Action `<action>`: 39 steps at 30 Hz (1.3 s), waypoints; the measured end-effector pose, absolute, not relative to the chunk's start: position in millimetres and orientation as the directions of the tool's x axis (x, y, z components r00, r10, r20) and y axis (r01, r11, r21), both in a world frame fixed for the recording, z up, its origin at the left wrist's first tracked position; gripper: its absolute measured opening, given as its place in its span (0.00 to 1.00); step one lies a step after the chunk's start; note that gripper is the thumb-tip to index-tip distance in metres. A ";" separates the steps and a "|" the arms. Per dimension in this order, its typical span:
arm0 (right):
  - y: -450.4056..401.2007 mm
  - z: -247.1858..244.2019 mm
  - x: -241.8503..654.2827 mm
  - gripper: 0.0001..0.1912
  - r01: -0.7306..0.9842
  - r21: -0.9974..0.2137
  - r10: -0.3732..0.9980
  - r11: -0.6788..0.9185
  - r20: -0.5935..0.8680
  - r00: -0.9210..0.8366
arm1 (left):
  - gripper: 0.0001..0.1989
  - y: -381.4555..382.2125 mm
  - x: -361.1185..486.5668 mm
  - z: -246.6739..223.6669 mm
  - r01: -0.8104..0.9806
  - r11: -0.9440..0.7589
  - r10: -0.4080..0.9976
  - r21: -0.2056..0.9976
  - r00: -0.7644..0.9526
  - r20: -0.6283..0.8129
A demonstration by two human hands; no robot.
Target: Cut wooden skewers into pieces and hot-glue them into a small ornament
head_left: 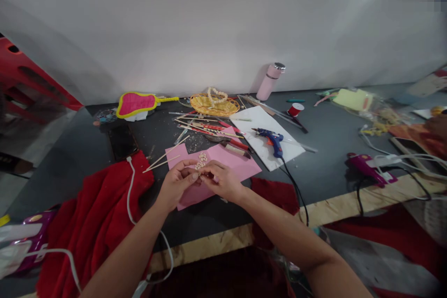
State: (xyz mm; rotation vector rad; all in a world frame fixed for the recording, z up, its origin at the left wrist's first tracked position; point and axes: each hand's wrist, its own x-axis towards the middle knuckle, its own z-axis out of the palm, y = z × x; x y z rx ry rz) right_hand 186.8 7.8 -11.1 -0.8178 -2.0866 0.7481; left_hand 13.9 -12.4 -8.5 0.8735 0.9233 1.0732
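Observation:
My left hand (179,179) and my right hand (221,179) meet over a sheet of pink paper (240,163), thumbs and fingers pinched together. Whatever is between the fingertips is too small to make out. Just beyond the fingertips lies a cluster of small cream-coloured pieces (200,161). Thin pale sticks (166,152) rest at the paper's left edge. Behind my right hand are a knife with a wooden handle (236,150) and a tool with red handles (238,144). A blue glue gun (274,141) lies on a white board (256,118) to the right.
A woven basket (200,104), a pink bottle (268,84) and a red thread spool (295,110) stand toward the back wall. At left are a dark phone (123,141) and red cloth (101,205) with a white cable. A black cord hangs over the table's front edge (209,244).

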 end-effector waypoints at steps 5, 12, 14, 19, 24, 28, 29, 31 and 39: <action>7.3 -10.9 187.2 0.10 0.306 -0.715 0.741 0.628 0.430 -0.515 | 0.20 -12.8 14.6 -7.5 -0.317 0.231 0.963 0.920 0.210 -0.170; 7.6 -10.1 187.2 0.10 0.322 -0.693 0.733 0.645 0.442 -0.517 | 0.23 -13.3 14.1 -5.5 -0.290 0.235 0.960 0.928 0.215 -0.176; 8.2 -11.5 187.2 0.09 0.311 -0.694 0.729 0.650 0.454 -0.512 | 0.24 -12.9 13.7 -4.9 -0.289 0.237 0.960 0.928 0.214 -0.179; 8.7 -12.5 187.4 0.08 0.305 -0.679 0.716 0.668 0.474 -0.513 | 0.24 -12.9 13.3 -5.6 -0.292 0.237 0.964 0.927 0.188 -0.187; 8.4 -10.9 187.8 0.07 0.304 -0.687 0.719 0.660 0.460 -0.521 | 0.23 -13.2 13.3 -5.9 -0.297 0.250 0.960 0.921 0.196 -0.197; 8.1 -11.6 187.5 0.07 0.291 -0.673 0.703 0.680 0.487 -0.518 | 0.23 -12.7 13.5 -5.7 -0.303 0.253 0.960 0.919 0.198 -0.199; 7.9 -11.8 187.3 0.07 0.290 -0.669 0.700 0.684 0.491 -0.519 | 0.23 -12.7 13.4 -5.9 -0.304 0.253 0.960 0.919 0.200 -0.198; 7.3 -11.8 186.6 0.06 0.287 -0.664 0.695 0.690 0.499 -0.517 | 0.22 -12.7 13.3 -6.7 -0.301 0.252 0.958 0.920 0.208 -0.195; 5.4 -9.1 184.0 0.06 0.258 -0.666 0.684 0.700 0.522 -0.510 | 0.20 -13.7 13.2 -9.4 -0.284 0.243 0.956 0.928 0.232 -0.179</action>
